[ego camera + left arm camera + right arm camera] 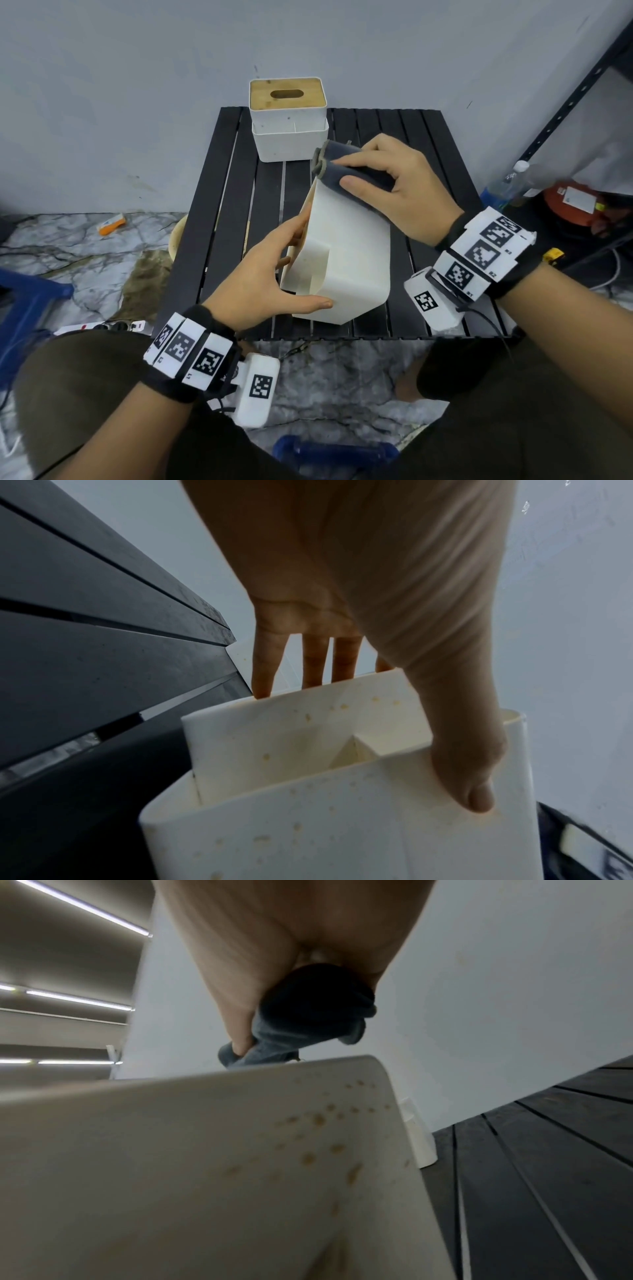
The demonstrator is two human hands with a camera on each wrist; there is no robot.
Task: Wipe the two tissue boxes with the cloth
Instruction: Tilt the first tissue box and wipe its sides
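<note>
A white tissue box lies tipped on the black slatted table, its surface speckled with brown spots. My left hand holds it at its near left side, thumb on the front face and fingers behind the back panel. My right hand grips a folded dark grey cloth and presses it on the box's far upper edge. A second white tissue box with a wooden slotted lid stands upright at the table's far edge.
The wall runs close behind the table. A black metal shelf stands at the right with a plastic bottle and an orange object. A power strip and blue stool parts lie on the marble floor to the left.
</note>
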